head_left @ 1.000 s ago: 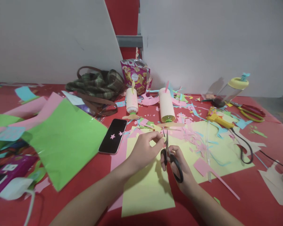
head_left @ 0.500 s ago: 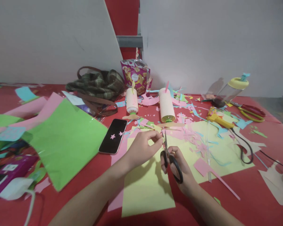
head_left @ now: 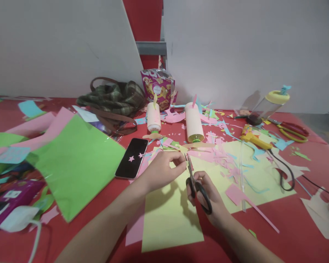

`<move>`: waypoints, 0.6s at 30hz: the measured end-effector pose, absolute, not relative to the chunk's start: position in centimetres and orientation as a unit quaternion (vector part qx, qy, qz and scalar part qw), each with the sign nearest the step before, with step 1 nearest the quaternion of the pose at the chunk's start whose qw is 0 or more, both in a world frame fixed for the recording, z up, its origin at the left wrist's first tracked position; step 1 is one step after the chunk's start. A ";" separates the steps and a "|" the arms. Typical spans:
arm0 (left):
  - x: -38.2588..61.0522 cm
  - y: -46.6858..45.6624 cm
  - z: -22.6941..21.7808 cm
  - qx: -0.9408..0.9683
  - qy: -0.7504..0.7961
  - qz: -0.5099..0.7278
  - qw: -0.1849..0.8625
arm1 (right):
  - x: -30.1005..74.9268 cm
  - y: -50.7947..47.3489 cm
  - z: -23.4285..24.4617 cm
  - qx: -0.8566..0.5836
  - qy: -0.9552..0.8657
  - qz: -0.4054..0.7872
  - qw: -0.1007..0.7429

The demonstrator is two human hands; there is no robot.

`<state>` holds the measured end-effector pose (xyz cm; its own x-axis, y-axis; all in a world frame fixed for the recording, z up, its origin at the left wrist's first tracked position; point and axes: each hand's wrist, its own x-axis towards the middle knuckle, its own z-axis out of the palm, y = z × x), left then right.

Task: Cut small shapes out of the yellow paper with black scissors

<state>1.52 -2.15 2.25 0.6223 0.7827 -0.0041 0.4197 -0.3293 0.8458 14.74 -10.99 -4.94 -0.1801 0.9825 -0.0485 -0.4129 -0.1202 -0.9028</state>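
Just below the middle of the frame, the left hand (head_left: pixel 166 168) has its grip pressed together, thumb and forefinger pinching a tiny pale scrap (head_left: pixel 186 164) that is hard to make out. Right of it, the right hand (head_left: pixel 210 195) grips black-handled scissors (head_left: pixel 191 174), fingers through the loops — the blades point up the frame, slightly parted, close to the scrap. Beneath both, lower centre, a yellow sheet (head_left: pixel 172 230) lies on the red desk (head_left: pixel 285 219). Left of centre, pink stars (head_left: pixel 131 159) rest on a dark-screened phone (head_left: pixel 127 168); two cream cylinders (head_left: pixel 193 122) stand beyond the hands.
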 end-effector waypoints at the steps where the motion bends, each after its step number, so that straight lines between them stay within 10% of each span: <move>1: 1.5 -2.1 2.3 0.790 0.381 0.204 0.435 | 14.7 -11.0 -4.9 -0.361 -0.399 0.657 0.528; 18: 1.2 -1.9 2.4 0.795 0.387 0.180 0.431 | 14.6 -10.8 -4.3 -0.403 -0.384 0.648 0.520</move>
<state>1.19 -1.86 2.40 0.6361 0.7701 -0.0473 0.4597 -0.3291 0.8249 14.62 -10.79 -4.31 -0.1348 0.9833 -0.1220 -0.3648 -0.1637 -0.9166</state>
